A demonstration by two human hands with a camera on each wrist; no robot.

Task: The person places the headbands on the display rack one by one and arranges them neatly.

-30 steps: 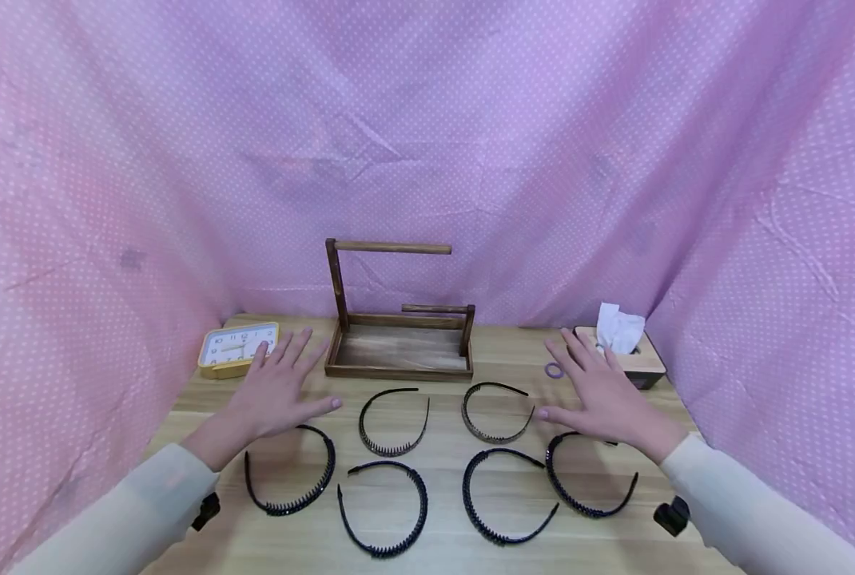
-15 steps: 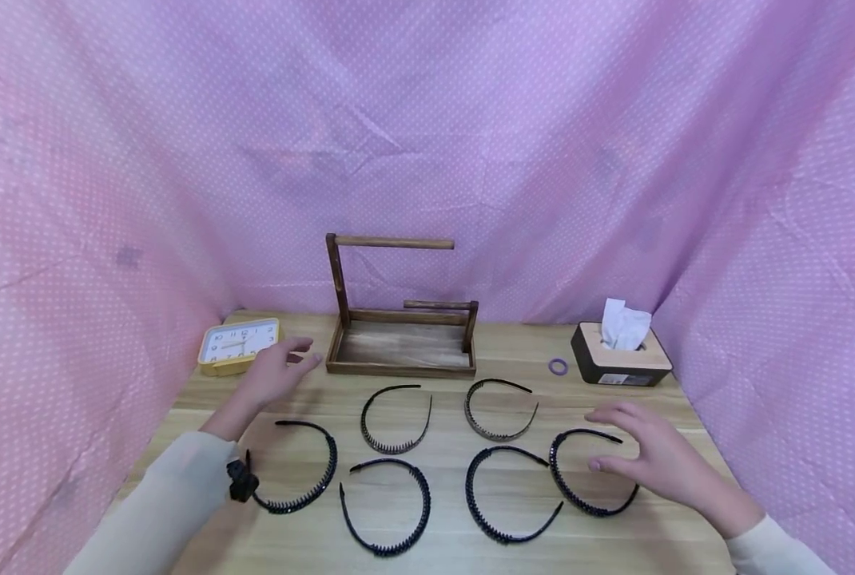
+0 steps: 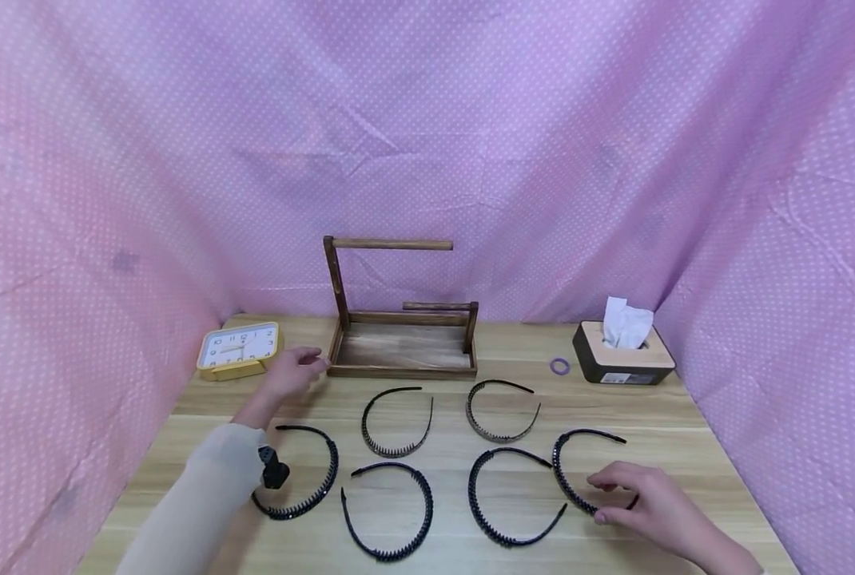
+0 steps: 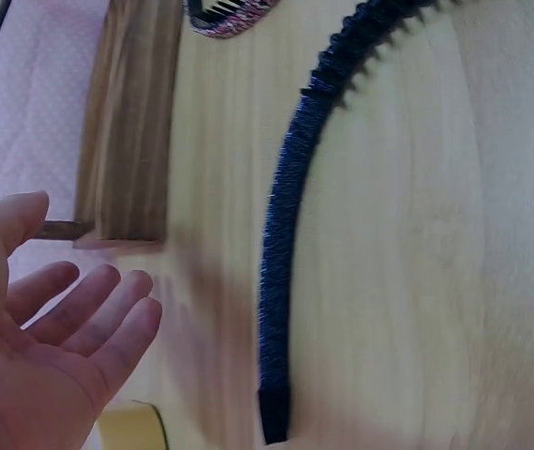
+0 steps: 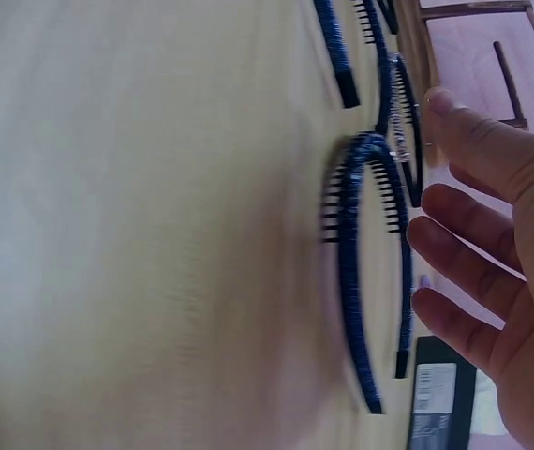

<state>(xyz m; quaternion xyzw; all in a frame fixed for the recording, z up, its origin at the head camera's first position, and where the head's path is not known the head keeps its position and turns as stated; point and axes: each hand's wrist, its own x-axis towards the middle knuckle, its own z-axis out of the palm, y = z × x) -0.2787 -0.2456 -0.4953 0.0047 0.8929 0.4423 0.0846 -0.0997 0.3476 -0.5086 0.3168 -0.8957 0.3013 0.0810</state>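
My left hand (image 3: 294, 374) hovers by the front left corner of a wooden rack (image 3: 402, 372), which has a tray base and two horizontal bars. In the left wrist view its fingers are loosely bent, apart from the rack, holding nothing. A dark toothed headband (image 4: 281, 244) lies beside it on the table. Over the rightmost black headband (image 3: 559, 473) is my right hand (image 3: 643, 505), hiding part of that band. The right wrist view shows those fingers relaxed and spread beside the headband, with nothing gripped; whether they touch it I cannot tell.
More headbands lie about the middle: two thin ones (image 3: 364, 427) nearer the rack and dark ones (image 3: 429, 507) in front. A yellow clock (image 3: 236, 371) stands back left. At the back right are a tissue box (image 3: 625, 367) and a purple ring (image 3: 560, 366). Pink dotted cloth (image 3: 427, 160) surrounds the table.
Both hands were spread flat above the table's two sides. The left has moved right, towards the rack; the right has come back nearer, down over the rightmost headband. Headbands and rack stay put.
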